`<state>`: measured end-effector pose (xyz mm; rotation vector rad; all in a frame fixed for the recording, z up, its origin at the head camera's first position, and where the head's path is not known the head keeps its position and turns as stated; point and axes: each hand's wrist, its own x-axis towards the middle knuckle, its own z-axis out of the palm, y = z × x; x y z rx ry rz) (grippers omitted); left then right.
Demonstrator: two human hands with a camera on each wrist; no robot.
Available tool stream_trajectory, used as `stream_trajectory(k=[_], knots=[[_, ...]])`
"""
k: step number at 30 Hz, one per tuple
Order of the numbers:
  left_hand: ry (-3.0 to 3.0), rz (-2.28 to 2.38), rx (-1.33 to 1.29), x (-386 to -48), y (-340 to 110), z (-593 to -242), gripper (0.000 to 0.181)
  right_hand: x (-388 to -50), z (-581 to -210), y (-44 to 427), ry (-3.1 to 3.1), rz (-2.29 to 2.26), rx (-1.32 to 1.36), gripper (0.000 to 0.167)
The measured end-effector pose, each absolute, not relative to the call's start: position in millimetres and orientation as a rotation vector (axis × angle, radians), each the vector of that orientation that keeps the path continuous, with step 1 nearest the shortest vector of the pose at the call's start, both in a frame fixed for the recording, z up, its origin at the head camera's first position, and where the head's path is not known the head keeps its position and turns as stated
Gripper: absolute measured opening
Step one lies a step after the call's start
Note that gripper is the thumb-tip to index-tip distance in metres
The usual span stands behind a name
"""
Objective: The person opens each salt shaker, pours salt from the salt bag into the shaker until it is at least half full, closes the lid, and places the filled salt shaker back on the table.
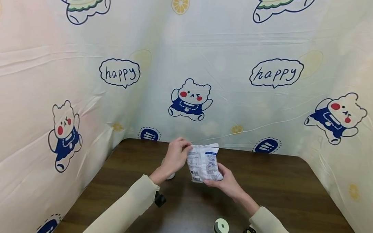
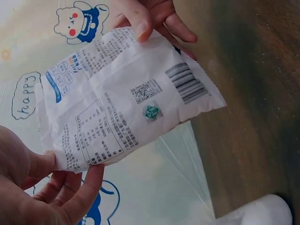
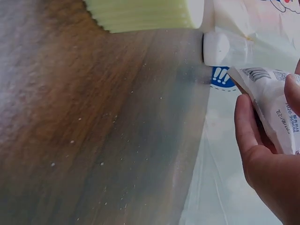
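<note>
A white plastic packet (image 1: 203,163) covered in small print is held up above the table between both hands. Its barcode, QR code and a green mark face the left wrist camera. My left hand (image 1: 176,155) pinches the packet's upper left corner between thumb and fingers. Lower down, my right hand (image 1: 228,183) grips the opposite edge, thumb on the printed face and fingers behind. In the left wrist view, the packet (image 2: 126,103) looks sealed along the edge at the left hand (image 2: 42,183). The right wrist view catches only part of the packet (image 3: 272,98).
On the dark wooden table (image 1: 282,188), a pale green ribbed container (image 1: 221,228) stands near the front, left of the right forearm. A white cylindrical container (image 1: 171,176) is partly hidden behind the left wrist. Small white specks dot the wood. A printed curtain (image 1: 225,70) borders the back and sides.
</note>
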<state>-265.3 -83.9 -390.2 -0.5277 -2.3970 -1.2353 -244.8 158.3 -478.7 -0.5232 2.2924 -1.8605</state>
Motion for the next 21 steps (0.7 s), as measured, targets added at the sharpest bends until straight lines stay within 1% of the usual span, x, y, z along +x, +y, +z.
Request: stream_trajectory(k=[9,21], knots=[[-2.426,-1.23,-0.547,-259,-68,-391,0.011,-239,-483,171,2.297,-1.836,-0.527,0.073],[-2.391,-1.232,-0.621,-251,-55,-401,0.011,-234,-486,188,2.32,-1.79,-0.52,0.069]])
